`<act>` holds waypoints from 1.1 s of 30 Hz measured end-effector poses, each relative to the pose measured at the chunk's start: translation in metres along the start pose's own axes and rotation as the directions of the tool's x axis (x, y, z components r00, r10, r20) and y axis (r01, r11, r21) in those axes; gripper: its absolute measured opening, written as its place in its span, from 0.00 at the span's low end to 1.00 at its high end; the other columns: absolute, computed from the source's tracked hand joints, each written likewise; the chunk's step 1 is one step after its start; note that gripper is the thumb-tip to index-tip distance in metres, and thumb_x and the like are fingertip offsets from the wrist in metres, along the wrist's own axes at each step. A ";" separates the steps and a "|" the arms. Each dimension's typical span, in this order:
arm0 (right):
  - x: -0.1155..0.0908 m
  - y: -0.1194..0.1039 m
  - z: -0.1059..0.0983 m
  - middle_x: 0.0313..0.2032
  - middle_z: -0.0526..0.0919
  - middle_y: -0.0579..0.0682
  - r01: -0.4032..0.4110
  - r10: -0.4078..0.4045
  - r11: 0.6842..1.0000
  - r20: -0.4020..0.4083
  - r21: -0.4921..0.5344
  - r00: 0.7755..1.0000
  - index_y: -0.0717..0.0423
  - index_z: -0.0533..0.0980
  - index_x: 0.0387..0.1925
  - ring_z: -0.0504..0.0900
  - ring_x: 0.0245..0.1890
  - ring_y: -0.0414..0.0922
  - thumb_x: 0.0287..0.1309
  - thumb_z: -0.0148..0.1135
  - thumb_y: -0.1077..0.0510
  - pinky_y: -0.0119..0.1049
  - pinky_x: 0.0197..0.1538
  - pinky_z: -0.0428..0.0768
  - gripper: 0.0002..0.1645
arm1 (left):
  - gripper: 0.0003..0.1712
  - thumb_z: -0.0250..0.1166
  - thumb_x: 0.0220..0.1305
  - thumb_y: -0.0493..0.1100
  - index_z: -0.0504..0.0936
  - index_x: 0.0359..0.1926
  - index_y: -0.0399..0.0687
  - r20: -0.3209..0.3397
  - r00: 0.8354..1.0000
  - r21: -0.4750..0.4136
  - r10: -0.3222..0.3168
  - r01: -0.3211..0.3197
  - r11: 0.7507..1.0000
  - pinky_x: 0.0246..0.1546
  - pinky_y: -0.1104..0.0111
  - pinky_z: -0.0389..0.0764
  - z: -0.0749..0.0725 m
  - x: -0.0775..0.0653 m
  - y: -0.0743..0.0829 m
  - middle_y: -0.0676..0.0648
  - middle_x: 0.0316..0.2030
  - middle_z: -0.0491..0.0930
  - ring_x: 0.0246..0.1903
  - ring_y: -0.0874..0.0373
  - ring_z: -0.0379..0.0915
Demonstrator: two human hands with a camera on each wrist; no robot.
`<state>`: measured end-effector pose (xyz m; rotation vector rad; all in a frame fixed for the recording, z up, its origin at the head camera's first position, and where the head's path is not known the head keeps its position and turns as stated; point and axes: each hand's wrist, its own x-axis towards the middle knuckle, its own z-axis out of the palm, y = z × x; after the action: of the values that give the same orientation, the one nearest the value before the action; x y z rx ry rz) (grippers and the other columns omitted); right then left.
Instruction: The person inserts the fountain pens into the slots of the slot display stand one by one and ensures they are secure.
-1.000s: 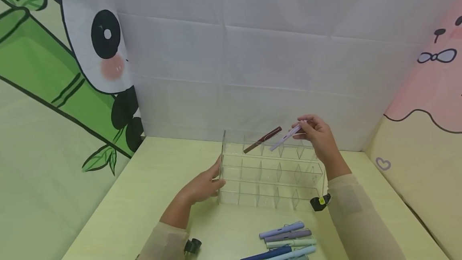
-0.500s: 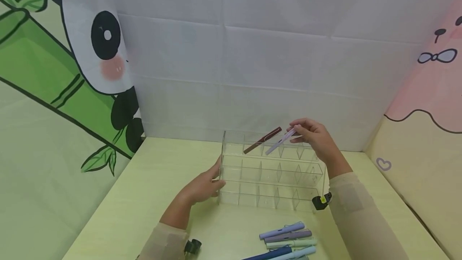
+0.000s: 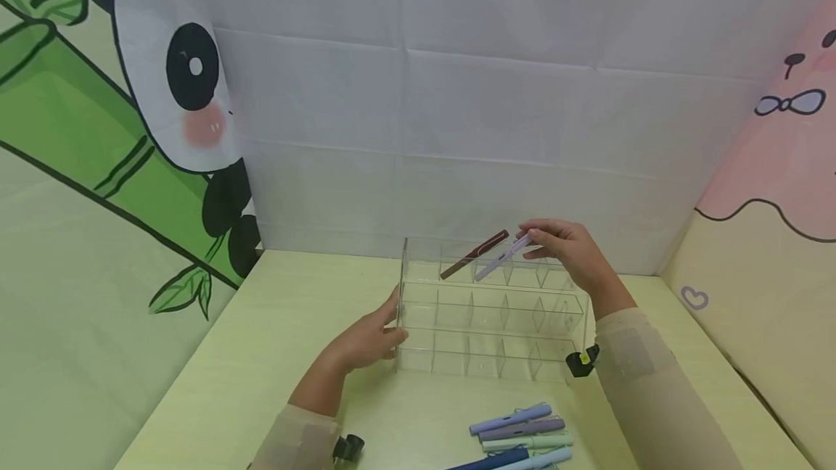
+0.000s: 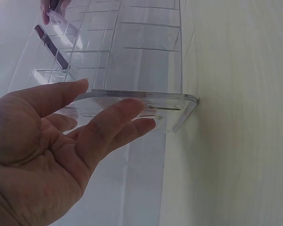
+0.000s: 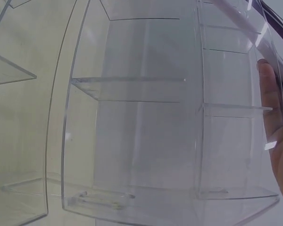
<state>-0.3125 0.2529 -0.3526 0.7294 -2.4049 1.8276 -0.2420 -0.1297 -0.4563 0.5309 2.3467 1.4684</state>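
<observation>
A clear acrylic pen rack (image 3: 486, 328), tiered and divided into compartments, stands on the table. My left hand (image 3: 366, 339) grips its left side panel, the thumb at the front edge and the fingers (image 4: 111, 122) on the panel's outer face. With my right hand (image 3: 562, 245) I pinch a pale lilac pen (image 3: 503, 258) near its upper end. It slants over the top tier, its lower end at a compartment. Left of it a brown pen (image 3: 474, 255) leans in the top tier. In the right wrist view the right hand shows partly through the clear plastic.
In front of the rack several pens lie in a loose group: a periwinkle pen (image 3: 511, 419), a purple pen (image 3: 522, 429), a mint green pen (image 3: 526, 442), a dark blue pen (image 3: 490, 460) and a light blue pen (image 3: 537, 460). A pale curtain (image 3: 405, 107) hangs close behind the table.
My right hand has moved left and slightly down, bringing the lilac pen nearer the brown one. The left hand keeps its hold on the rack.
</observation>
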 end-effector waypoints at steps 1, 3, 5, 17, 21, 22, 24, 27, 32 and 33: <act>0.000 0.000 0.000 0.55 0.79 0.61 0.003 -0.003 1.000 0.000 0.001 1.000 0.64 0.76 0.58 0.82 0.50 0.61 0.70 0.56 0.52 0.44 0.53 0.83 0.24 | 0.48 0.55 0.75 0.43 0.31 0.75 0.80 0.001 1.000 0.000 -0.002 0.002 1.000 0.54 0.44 0.77 0.000 0.000 0.000 0.35 0.75 0.49 0.61 0.35 0.71; 0.001 0.000 0.001 0.55 0.79 0.63 0.011 -0.011 1.000 -0.005 0.007 1.000 0.65 0.76 0.58 0.83 0.50 0.58 0.70 0.57 0.52 0.46 0.53 0.82 0.24 | 0.48 0.55 0.74 0.43 0.31 0.75 0.80 0.000 1.000 0.001 -0.002 0.002 1.000 0.54 0.45 0.78 0.000 0.000 0.000 0.36 0.76 0.49 0.64 0.35 0.67; 0.001 0.001 0.001 0.54 0.80 0.63 0.027 -0.027 1.000 -0.009 0.007 1.000 0.66 0.76 0.57 0.84 0.49 0.54 0.70 0.57 0.52 0.47 0.52 0.82 0.24 | 0.48 0.55 0.74 0.43 0.31 0.75 0.81 0.000 1.000 -0.001 -0.001 0.001 1.000 0.53 0.47 0.79 0.001 -0.001 0.000 0.36 0.76 0.49 0.65 0.35 0.66; 0.000 0.000 0.004 0.49 0.81 0.70 0.129 -0.129 0.991 -0.003 -0.022 0.992 0.72 0.79 0.49 0.85 0.46 0.48 0.71 0.56 0.55 0.52 0.53 0.81 0.21 | 0.48 0.56 0.74 0.43 0.33 0.75 0.84 -0.026 1.000 -0.029 -0.008 0.007 1.000 0.49 0.52 0.83 0.001 0.001 -0.001 0.34 0.75 0.50 0.66 0.35 0.64; 0.000 0.000 0.004 0.49 0.82 0.70 0.136 -0.136 0.990 0.007 -0.031 0.991 0.72 0.79 0.49 0.85 0.46 0.47 0.71 0.55 0.57 0.44 0.52 0.83 0.20 | 0.49 0.57 0.73 0.42 0.34 0.75 0.82 -0.035 0.999 -0.046 -0.014 0.012 0.999 0.49 0.52 0.83 0.002 0.001 0.000 0.32 0.74 0.52 0.64 0.33 0.66; -0.001 0.001 0.003 0.49 0.82 0.69 0.134 -0.134 0.990 0.010 -0.033 0.991 0.72 0.79 0.50 0.85 0.46 0.47 0.71 0.55 0.57 0.43 0.51 0.83 0.20 | 0.49 0.57 0.73 0.42 0.34 0.75 0.82 -0.036 0.999 -0.046 -0.015 0.013 0.999 0.48 0.52 0.83 0.002 0.001 0.000 0.31 0.74 0.52 0.64 0.33 0.66; -0.001 0.001 0.002 0.49 0.83 0.67 0.126 -0.126 0.991 0.015 -0.044 0.992 0.71 0.79 0.51 0.85 0.45 0.47 0.71 0.55 0.57 0.41 0.51 0.83 0.19 | 0.49 0.57 0.73 0.42 0.34 0.76 0.81 -0.032 0.999 -0.049 -0.015 0.013 0.999 0.48 0.52 0.83 0.002 0.001 0.000 0.31 0.74 0.52 0.64 0.32 0.66; -0.002 0.001 0.000 0.50 0.83 0.65 0.123 -0.121 0.991 0.027 -0.060 0.992 0.69 0.79 0.52 0.86 0.45 0.48 0.71 0.55 0.57 0.42 0.52 0.83 0.19 | 0.48 0.57 0.73 0.42 0.34 0.76 0.81 -0.030 0.999 -0.049 -0.016 0.014 0.999 0.49 0.52 0.83 0.002 0.002 0.000 0.32 0.74 0.52 0.64 0.32 0.65; -0.005 0.001 -0.001 0.53 0.80 0.67 0.159 -0.160 0.983 0.005 -0.091 0.987 0.66 0.76 0.58 0.82 0.52 0.49 0.71 0.55 0.57 0.35 0.54 0.81 0.21 | 0.48 0.57 0.73 0.43 0.35 0.76 0.81 -0.036 0.999 -0.056 -0.013 0.011 0.998 0.47 0.52 0.83 0.002 0.003 -0.003 0.32 0.74 0.52 0.66 0.30 0.62; -0.006 0.001 -0.001 0.53 0.80 0.67 0.177 -0.180 0.979 -0.023 -0.100 0.983 0.65 0.75 0.59 0.81 0.53 0.48 0.72 0.54 0.57 0.32 0.55 0.80 0.21 | 0.48 0.57 0.72 0.43 0.36 0.76 0.81 -0.037 0.999 -0.058 -0.014 0.012 0.998 0.47 0.52 0.83 0.002 0.004 -0.003 0.32 0.74 0.52 0.66 0.30 0.61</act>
<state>-0.3078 0.2563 -0.3554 0.8679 -2.3052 1.6306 -0.2445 -0.1274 -0.4606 0.4760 2.3239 1.5482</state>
